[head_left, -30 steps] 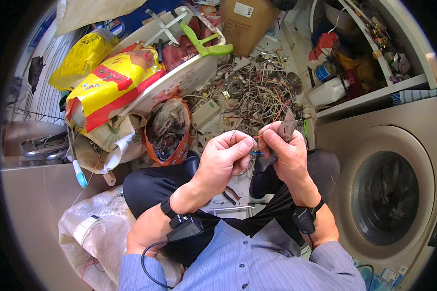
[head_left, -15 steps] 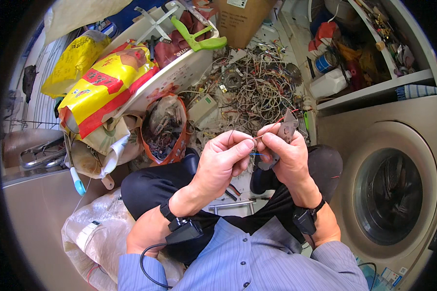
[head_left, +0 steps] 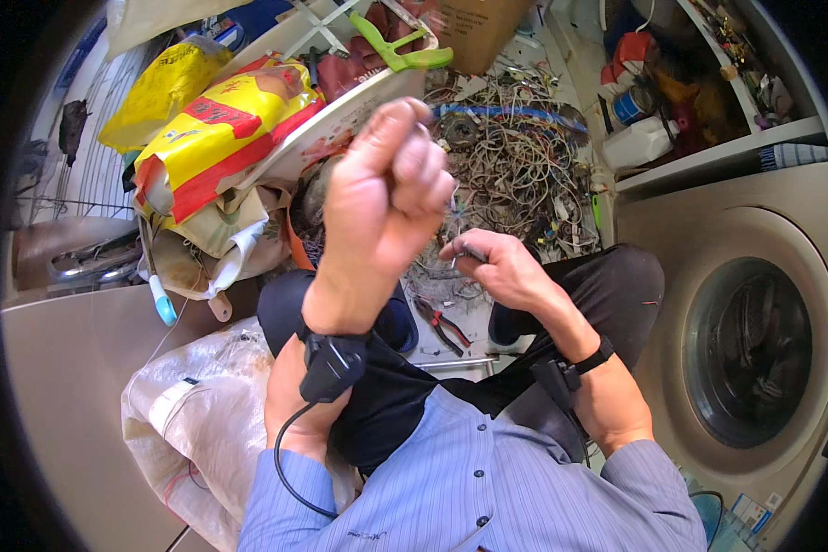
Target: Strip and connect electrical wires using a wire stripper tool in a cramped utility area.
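My left hand point(head_left: 385, 198) is raised high, blurred by motion, its fingers curled; whatever is between them is unclear. Lower and to the right, my right hand point(head_left: 506, 271) grips a narrow dark piece point(head_left: 474, 253), seen almost edge-on. Beyond both hands lies a tangled heap of wires point(head_left: 534, 184) and scrap, with a long blue strip point(head_left: 506, 117) across it. An orange bag point(head_left: 299, 244) of scrap is partly hidden behind my left hand. Red-and-black pliers point(head_left: 442, 327) lie on the floor below my right hand, between my feet.
A white tub point(head_left: 304, 143) piled with yellow bags point(head_left: 221, 133) and a green plastic item point(head_left: 386, 46) stands back left, a cardboard box point(head_left: 474, 28) behind. At right are a cluttered cabinet point(head_left: 708, 155) and washing machine point(head_left: 653, 221). A translucent sack point(head_left: 184, 414) lies beside my left leg.
My left hand has swung up and away from my right, which has dropped slightly with the dark piece turned edge-on. The pliers now show more fully; a blue strip shows across the heap.
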The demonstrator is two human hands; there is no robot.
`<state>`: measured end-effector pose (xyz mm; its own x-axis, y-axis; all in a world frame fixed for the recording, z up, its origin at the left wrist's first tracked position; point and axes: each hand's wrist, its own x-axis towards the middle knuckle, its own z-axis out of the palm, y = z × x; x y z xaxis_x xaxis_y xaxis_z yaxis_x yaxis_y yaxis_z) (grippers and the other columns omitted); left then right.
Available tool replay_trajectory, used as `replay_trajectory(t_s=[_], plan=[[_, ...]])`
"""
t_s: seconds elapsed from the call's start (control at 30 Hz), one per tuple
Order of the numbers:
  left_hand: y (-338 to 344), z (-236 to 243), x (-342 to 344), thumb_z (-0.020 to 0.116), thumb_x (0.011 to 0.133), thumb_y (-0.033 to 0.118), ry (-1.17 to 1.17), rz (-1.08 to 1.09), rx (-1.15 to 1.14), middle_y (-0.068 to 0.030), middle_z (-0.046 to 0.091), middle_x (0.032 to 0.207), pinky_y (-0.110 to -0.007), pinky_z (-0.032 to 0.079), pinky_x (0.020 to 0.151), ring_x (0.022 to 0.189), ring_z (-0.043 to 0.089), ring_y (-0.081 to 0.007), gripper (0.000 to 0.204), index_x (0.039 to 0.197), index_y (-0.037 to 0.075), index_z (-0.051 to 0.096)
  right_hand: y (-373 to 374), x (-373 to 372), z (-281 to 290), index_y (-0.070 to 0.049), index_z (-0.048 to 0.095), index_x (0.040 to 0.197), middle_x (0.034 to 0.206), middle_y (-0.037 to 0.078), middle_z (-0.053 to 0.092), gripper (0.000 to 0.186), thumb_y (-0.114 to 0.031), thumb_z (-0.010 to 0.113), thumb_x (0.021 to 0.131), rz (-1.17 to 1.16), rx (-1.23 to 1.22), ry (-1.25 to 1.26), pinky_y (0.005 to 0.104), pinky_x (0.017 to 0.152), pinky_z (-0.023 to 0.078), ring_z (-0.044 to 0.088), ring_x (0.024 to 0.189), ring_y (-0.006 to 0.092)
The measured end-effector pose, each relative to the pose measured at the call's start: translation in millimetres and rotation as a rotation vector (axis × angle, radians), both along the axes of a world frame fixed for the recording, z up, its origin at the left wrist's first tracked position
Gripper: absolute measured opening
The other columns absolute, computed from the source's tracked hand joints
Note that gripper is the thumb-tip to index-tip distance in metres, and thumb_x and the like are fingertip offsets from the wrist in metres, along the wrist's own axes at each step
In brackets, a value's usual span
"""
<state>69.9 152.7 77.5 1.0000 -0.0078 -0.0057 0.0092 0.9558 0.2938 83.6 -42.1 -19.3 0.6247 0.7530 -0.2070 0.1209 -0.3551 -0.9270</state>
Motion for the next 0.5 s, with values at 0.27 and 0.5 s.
replay_trajectory(t_s=[0.27, 0.5], plan=[[35, -3, 9, 0.054, 0.105, 0.019, 0.241, 0.294, 0.249, -0.0018, 0.056, 0.075, -0.027, 0.036, 0.059, 0.061, 0.041, -0.0105, 0.020, 0.108, 0.000, 0.061, -8, -1, 28, -0.004, 0.071, 0.103, 0.080, -0.001, 0.066, 0.015, -0.015, 0.062, 0.097, -0.226, 0.124, 0.440, 0.0230, 0.058, 0.043, 0.055, 0.069, 0.0068], [8, -10, 2, 0.050, 0.107, 0.019, -0.099, -0.092, -0.052, 0.0008, 0.045, 0.069, -0.024, 0.027, 0.050, 0.053, 0.032, -0.0077, 0.024, 0.109, -0.004, 0.059, 16, 7, 11, 0.000, 0.058, 0.129, 0.092, 0.002, 0.063, 0.051, -0.016, 0.073, 0.084, -0.144, 0.034, 0.239, 0.0286, 0.058, 0.044, 0.052, 0.066, 0.0096]])
